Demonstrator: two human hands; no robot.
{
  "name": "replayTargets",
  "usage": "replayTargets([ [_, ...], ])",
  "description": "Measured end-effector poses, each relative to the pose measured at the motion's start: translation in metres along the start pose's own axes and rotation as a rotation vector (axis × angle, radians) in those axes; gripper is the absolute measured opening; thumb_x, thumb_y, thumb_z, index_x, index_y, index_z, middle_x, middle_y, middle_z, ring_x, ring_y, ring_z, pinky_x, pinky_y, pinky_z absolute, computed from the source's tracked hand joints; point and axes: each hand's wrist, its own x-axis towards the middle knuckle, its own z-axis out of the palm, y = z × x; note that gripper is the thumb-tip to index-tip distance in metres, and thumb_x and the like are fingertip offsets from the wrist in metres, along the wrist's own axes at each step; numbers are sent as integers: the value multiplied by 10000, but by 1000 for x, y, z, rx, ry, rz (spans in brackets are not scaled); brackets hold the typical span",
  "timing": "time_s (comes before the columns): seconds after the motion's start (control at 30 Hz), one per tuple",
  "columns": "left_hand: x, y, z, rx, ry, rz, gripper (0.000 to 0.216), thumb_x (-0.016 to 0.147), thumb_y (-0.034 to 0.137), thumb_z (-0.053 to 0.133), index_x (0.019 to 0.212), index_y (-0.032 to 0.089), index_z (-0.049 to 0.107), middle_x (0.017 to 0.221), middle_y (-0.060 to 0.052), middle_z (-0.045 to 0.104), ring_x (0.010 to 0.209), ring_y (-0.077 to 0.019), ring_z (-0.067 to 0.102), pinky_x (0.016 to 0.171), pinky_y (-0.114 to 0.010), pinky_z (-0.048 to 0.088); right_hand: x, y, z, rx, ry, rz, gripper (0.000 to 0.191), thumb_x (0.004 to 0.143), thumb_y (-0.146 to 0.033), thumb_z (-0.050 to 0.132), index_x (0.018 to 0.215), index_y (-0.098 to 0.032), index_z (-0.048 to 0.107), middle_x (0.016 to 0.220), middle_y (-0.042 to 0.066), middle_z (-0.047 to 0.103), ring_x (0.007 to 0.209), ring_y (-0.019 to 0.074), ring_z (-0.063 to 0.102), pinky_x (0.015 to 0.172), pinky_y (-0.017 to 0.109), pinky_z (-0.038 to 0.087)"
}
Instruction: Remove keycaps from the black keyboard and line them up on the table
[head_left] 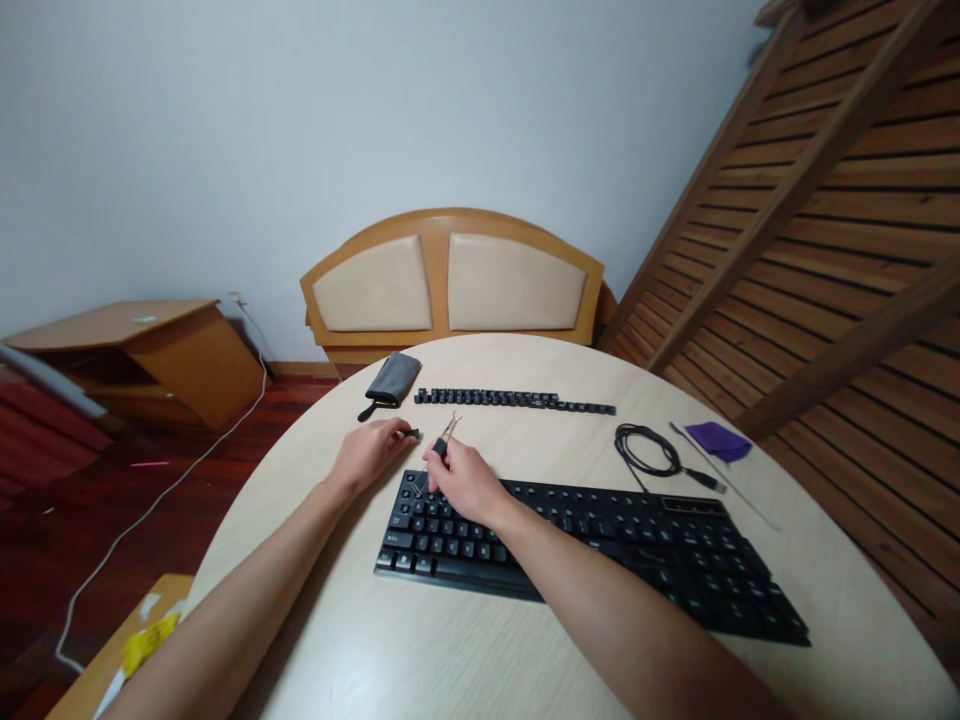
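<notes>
A black keyboard (517,580) lies on the round table, with keycaps gone from part of its upper left rows. My right hand (469,485) is over its upper left corner, fingers closed round the black grip of a wire keycap puller (441,448). Thin wires stick out of the puller at both ends, one pair pointing away from me and the other down at the keys. Left of the keyboard, my left hand (371,453) rests low by the tabletop. Its fingertips pinch a small black keycap (412,433).
Loose keycaps (510,399) stand in rows behind the keyboard. A grey pouch (395,378) lies at the back left. To the right are a coiled USB cable (646,450), a purple cloth (718,441) and a thin rod (724,476). The round table (360,640) has a curved edge.
</notes>
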Motion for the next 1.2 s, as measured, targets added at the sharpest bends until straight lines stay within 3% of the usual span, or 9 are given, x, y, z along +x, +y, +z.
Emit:
replayTargets([
  [0.23,42,-2,14,84,83,-59,244,900,419,541,1027,264,680,1039,-34,719,896,-213,662,653,-253,451,0,0,0,-44,-4,-24,146,941,-240,437,912,-199,573,638,-12,676,630,131,627,611,212,415],
  [0.4,43,-5,24,80,142,-52,233,902,430,548,1026,280,675,1095,-15,679,818,-175,654,597,-239,422,-2,-4,0,-71,-25,-10,147,940,-252,440,910,-198,573,637,-10,679,621,131,632,608,210,416],
  [0.83,46,-8,27,66,152,-106,220,901,384,551,1059,284,666,1111,-5,671,845,-172,648,597,-243,419,-3,-9,-4,-107,-49,0,126,940,-249,445,897,-200,553,652,-6,687,634,134,636,615,213,415],
  [1.2,45,-3,23,22,133,-136,260,893,384,553,1108,278,653,1150,-29,663,886,-192,647,675,-255,460,-3,-10,-4,-104,-50,-1,136,952,-248,439,906,-204,559,652,-3,674,650,149,625,629,224,416],
])
